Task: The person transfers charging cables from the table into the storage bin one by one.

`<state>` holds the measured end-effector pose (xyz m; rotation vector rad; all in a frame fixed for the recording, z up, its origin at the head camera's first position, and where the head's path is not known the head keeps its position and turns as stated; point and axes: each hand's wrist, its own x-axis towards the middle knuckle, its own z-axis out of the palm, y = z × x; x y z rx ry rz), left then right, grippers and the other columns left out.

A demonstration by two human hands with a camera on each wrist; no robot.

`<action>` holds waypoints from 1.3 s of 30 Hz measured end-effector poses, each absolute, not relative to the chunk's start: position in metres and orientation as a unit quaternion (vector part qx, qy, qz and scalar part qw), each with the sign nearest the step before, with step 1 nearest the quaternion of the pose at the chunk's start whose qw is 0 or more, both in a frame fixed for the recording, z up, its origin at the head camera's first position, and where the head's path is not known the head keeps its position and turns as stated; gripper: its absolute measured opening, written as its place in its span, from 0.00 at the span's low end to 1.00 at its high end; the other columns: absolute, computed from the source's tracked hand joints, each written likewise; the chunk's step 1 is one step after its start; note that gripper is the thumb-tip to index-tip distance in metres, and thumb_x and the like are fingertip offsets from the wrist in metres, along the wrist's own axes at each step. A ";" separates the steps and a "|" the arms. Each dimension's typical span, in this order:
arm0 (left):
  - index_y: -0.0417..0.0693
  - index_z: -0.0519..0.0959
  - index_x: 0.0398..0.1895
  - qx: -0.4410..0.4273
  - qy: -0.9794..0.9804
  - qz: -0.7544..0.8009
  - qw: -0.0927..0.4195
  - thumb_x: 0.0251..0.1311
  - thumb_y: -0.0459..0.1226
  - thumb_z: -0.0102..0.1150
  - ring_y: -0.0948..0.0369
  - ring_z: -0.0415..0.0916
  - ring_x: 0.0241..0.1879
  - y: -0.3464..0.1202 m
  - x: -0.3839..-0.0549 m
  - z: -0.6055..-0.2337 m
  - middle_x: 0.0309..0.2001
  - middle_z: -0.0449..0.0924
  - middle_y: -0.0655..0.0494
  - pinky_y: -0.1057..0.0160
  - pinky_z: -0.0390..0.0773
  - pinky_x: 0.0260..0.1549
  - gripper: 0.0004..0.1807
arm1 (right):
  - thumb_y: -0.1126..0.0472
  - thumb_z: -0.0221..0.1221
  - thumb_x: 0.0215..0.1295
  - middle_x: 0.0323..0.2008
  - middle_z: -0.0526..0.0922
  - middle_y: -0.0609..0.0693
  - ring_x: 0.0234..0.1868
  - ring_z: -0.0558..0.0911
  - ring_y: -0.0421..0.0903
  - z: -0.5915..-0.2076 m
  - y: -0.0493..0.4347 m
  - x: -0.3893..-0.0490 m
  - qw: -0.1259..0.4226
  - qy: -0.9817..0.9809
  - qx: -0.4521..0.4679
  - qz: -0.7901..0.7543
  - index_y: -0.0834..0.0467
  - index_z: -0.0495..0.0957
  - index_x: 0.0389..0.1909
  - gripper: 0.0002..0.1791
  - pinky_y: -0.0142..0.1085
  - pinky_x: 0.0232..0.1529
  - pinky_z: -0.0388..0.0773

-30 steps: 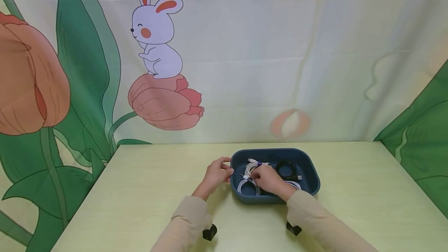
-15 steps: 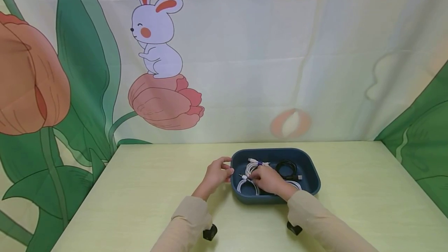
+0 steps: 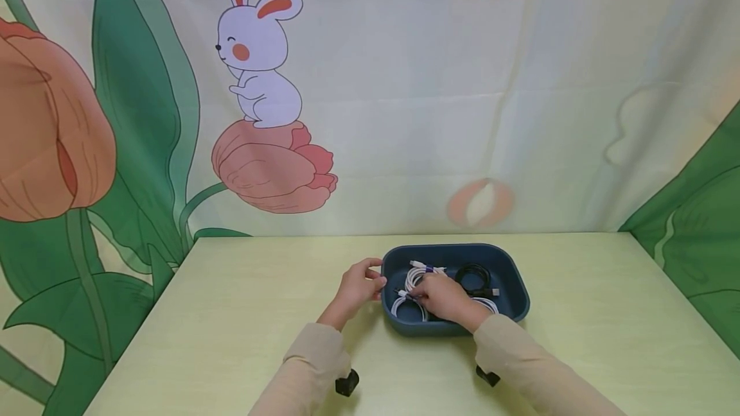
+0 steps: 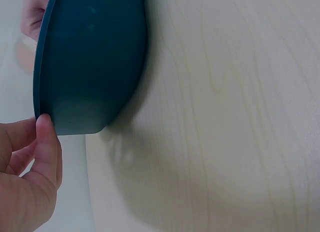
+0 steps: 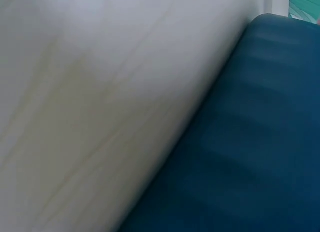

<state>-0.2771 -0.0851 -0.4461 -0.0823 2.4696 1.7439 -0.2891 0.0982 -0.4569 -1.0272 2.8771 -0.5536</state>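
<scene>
A dark blue bin (image 3: 514, 275) with rounded corners stands on the table. My left hand (image 3: 357, 286) holds its left rim; in the left wrist view, fingertips (image 4: 46, 129) lie against the outer wall by the rim. Inside the bin, my right hand (image 3: 442, 297) pinches a coiled white cable (image 3: 396, 307) near its tie at the front left. Behind it lies another white cable (image 3: 417, 280) with a purple tie. A coiled black USB cable (image 3: 473, 281) is to the right, with a further white cable (image 3: 488, 305) in front, partly hidden by the right hand.
The pale wooden table (image 3: 243, 313) surrounds the bin on every side. A printed curtain (image 3: 393, 114) with a rabbit and tulips hangs behind its far edge. Black wrist cameras (image 3: 347, 382) hang under both sleeves. The right wrist view shows only tabletop and bin wall.
The white cable at the front left has shifted very slightly left under my right hand. My left hand stays at the rim.
</scene>
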 end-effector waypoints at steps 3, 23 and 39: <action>0.40 0.69 0.54 -0.024 0.817 0.573 0.059 0.54 0.27 0.54 0.63 0.71 0.21 -0.086 -0.277 -0.446 0.35 0.72 0.44 0.69 0.79 0.22 0.21 | 0.63 0.59 0.54 0.31 0.81 0.47 0.31 0.75 0.39 -0.458 0.099 -0.289 0.012 0.928 -0.336 -0.160 0.53 0.82 0.40 0.12 0.30 0.28 0.71; 0.39 0.68 0.54 -0.012 0.815 0.576 0.055 0.55 0.27 0.53 0.64 0.70 0.20 -0.087 -0.277 -0.447 0.35 0.72 0.44 0.67 0.79 0.22 0.21 | 0.63 0.55 0.57 0.27 0.75 0.47 0.24 0.66 0.39 -0.452 0.103 -0.286 0.028 0.924 -0.365 -0.112 0.50 0.79 0.45 0.15 0.27 0.21 0.60; 0.38 0.69 0.53 -0.010 0.809 0.585 0.048 0.54 0.26 0.53 0.65 0.71 0.19 -0.086 -0.276 -0.447 0.34 0.71 0.44 0.66 0.80 0.23 0.21 | 0.71 0.51 0.57 0.37 0.81 0.52 0.31 0.76 0.40 -0.443 0.134 -0.295 0.096 0.925 -0.273 -0.248 0.61 0.80 0.39 0.12 0.33 0.34 0.76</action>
